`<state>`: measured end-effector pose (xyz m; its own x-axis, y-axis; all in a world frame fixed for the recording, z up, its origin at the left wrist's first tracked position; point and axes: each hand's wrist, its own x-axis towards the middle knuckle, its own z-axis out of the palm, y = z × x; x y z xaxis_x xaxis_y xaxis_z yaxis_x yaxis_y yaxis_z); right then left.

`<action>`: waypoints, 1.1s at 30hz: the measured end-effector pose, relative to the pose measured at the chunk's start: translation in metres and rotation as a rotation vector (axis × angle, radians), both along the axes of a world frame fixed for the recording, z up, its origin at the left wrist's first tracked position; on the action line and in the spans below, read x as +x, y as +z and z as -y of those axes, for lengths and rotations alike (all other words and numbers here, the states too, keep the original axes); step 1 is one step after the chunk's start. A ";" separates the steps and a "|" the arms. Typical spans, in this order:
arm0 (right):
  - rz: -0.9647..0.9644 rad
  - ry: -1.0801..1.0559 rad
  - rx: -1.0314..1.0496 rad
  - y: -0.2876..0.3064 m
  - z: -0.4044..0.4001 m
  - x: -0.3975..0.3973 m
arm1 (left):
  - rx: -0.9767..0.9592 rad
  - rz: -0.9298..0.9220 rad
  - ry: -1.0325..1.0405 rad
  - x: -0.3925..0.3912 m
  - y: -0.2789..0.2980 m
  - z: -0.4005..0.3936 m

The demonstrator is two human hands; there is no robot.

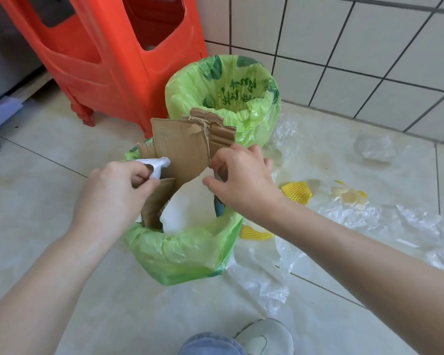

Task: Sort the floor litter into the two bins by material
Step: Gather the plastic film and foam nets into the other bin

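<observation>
Left hand (118, 185): I note fingers curled, pinching white scrap (157, 165) and cardboard strip (155, 201). Cardboard sheet (182, 147) upright over near bin (182, 249). Right hand (241, 178) pinches sheet's edge. Far bin (223, 85) behind; plastic film (344, 213) on floor, right.

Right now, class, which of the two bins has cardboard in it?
The near bin, below both hands, holds the cardboard. The far bin by the wall shows only its green liner.

Orange plastic stool (108, 47) — tiled wall (356, 47)
</observation>
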<state>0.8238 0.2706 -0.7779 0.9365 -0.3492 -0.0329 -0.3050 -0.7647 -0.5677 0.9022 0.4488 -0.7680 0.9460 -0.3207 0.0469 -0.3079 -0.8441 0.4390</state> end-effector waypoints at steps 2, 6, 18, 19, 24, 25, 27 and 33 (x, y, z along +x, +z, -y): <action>0.000 -0.005 -0.023 -0.007 -0.001 -0.001 | 0.065 0.076 -0.029 -0.005 -0.007 0.003; -0.013 0.023 -0.045 -0.015 -0.002 -0.005 | 0.144 0.022 -0.077 -0.014 -0.007 0.006; 0.122 0.027 0.104 -0.010 0.034 -0.045 | 0.128 0.157 -0.167 -0.050 0.053 0.025; 0.122 0.014 0.105 -0.012 0.039 -0.050 | 0.084 0.151 -0.187 -0.058 0.055 0.033; 0.098 -0.054 0.141 -0.020 0.064 -0.089 | -0.012 0.088 -0.341 -0.099 0.046 0.069; 0.080 -0.063 0.140 -0.024 0.069 -0.100 | -0.028 0.076 -0.387 -0.108 0.041 0.076; 0.032 -0.088 0.147 -0.033 0.079 -0.125 | -0.011 0.041 -0.464 -0.128 0.027 0.089; -0.169 -0.157 0.181 -0.066 0.106 -0.217 | 0.325 -0.183 -0.650 -0.165 -0.061 0.123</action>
